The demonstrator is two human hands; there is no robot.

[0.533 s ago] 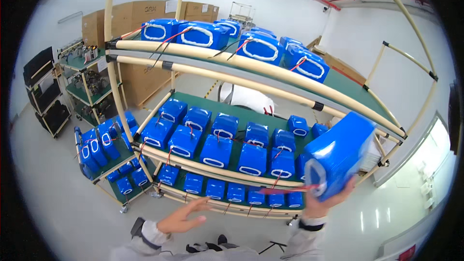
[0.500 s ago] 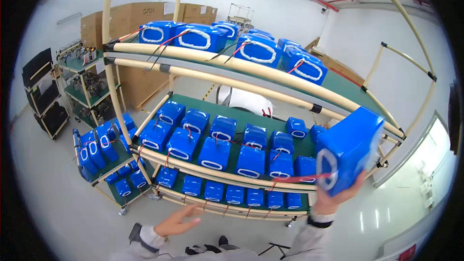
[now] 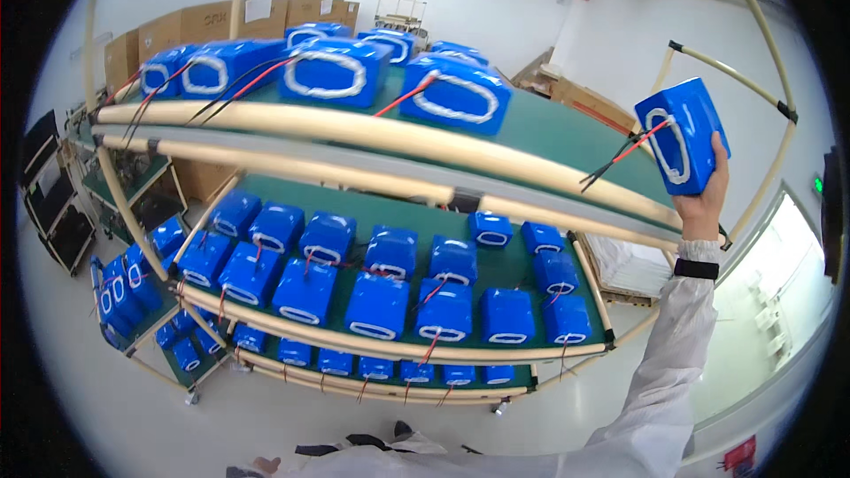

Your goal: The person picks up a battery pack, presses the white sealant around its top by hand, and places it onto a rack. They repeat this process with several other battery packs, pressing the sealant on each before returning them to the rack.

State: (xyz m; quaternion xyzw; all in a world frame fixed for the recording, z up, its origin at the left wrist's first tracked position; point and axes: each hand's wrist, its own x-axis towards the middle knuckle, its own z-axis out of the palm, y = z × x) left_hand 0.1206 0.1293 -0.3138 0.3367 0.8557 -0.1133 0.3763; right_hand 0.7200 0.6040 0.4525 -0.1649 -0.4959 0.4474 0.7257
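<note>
Head view: the right hand (image 3: 704, 199) is raised at arm's length, fingers wrapped from below around one blue battery pack (image 3: 683, 135) with a white loop and red and black wires. The pack is held just beyond the right end of the top shelf (image 3: 549, 137) of the rack, slightly above its edge. The left hand is only partly visible at the lower edge; its state cannot be determined. At least five similar packs (image 3: 332, 71) rest on that shelf. The shelf below it (image 3: 425, 221) carries about fifteen packs.
</note>
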